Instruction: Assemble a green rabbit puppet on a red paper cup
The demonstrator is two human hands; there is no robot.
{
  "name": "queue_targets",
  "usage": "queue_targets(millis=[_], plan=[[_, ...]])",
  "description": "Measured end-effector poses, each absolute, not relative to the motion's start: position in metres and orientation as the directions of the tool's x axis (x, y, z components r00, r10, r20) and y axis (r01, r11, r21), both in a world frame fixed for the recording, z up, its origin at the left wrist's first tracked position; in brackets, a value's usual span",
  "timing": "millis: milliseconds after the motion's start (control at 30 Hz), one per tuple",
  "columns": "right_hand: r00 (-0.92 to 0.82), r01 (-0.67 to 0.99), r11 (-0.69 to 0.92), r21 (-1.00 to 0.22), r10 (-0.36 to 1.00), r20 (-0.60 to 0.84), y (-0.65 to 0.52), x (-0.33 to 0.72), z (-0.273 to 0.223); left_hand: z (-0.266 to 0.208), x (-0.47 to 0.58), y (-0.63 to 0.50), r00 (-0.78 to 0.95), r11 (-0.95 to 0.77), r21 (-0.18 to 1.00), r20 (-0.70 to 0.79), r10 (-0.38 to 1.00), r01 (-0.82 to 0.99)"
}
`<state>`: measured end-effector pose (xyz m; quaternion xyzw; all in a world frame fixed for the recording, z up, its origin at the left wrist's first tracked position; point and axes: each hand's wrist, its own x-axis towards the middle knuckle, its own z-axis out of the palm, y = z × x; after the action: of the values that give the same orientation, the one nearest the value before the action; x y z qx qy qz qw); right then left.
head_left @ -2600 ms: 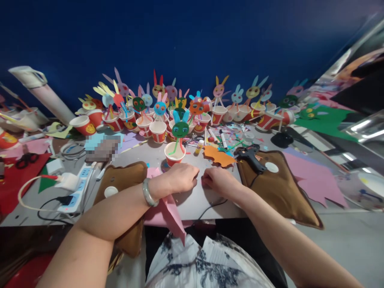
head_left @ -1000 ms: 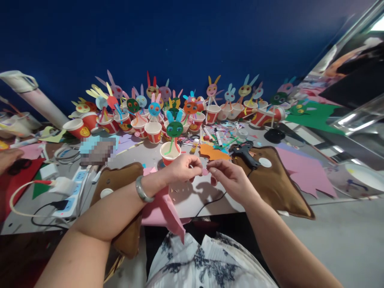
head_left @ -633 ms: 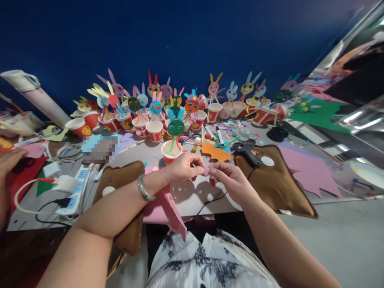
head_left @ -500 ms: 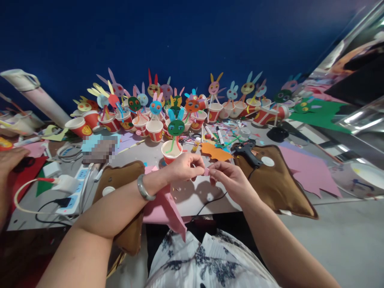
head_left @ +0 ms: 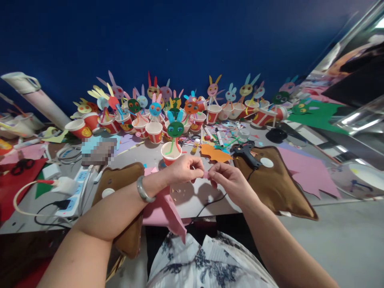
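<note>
Between the fingertips of both hands is a small piece of pink paper (head_left: 205, 175), mostly covered by the fingers. My left hand (head_left: 186, 168), with a bangle on its wrist, pinches one side of it. My right hand (head_left: 225, 178) pinches the other side. Just beyond my left hand stands a paper cup (head_left: 171, 153) with a green paper rabbit (head_left: 175, 129) rising from it. A larger sheet of pink paper (head_left: 162, 207) lies under my left forearm and hangs over the table edge.
Several paper cups with rabbit figures line the blue wall. A glue gun (head_left: 246, 154) rests by the right brown cushion (head_left: 276, 184); another cushion (head_left: 120, 180) lies left. A power strip (head_left: 75, 192), scissors (head_left: 22, 166) and orange paper (head_left: 215, 152) are around, with paper scraps behind.
Another person's hand at the far left has gone out of view, leaving the scissors on the red paper. My hands stay nearly in place, still pinching the pink paper.
</note>
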<state>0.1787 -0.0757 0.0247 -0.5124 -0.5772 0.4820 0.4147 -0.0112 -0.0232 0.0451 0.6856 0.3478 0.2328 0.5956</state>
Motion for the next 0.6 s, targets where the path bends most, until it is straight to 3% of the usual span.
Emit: queue_targets(millis=[167,300,367,533,600], plan=[[-0.125,0.037,-0.056,-0.998,0.990,-0.060,-0.073,0.182,0.023,0.056,-0.011,-0.026,0.633,0.022,0.981,-0.140,0.762,0.190],[-0.014,-0.134,-0.075,-0.988,0.997,-0.074,-0.072,0.201,0.051,0.061,-0.012,-0.028,0.637,0.074,0.987,-0.150,0.756,0.144],[0.144,-0.068,0.083,-0.994,0.987,0.072,-0.074,0.211,0.065,0.059,-0.012,-0.027,0.645,0.084,0.988,-0.146,0.750,0.127],[0.117,0.425,0.193,-0.884,0.957,0.265,-0.083,0.209,0.061,0.052,-0.013,-0.025,0.655,0.086,0.994,-0.114,0.747,0.075],[0.163,0.472,0.227,-0.852,0.927,0.338,-0.084,0.204,0.051,0.052,-0.014,-0.025,0.664,0.090,0.995,-0.097,0.742,0.044]])
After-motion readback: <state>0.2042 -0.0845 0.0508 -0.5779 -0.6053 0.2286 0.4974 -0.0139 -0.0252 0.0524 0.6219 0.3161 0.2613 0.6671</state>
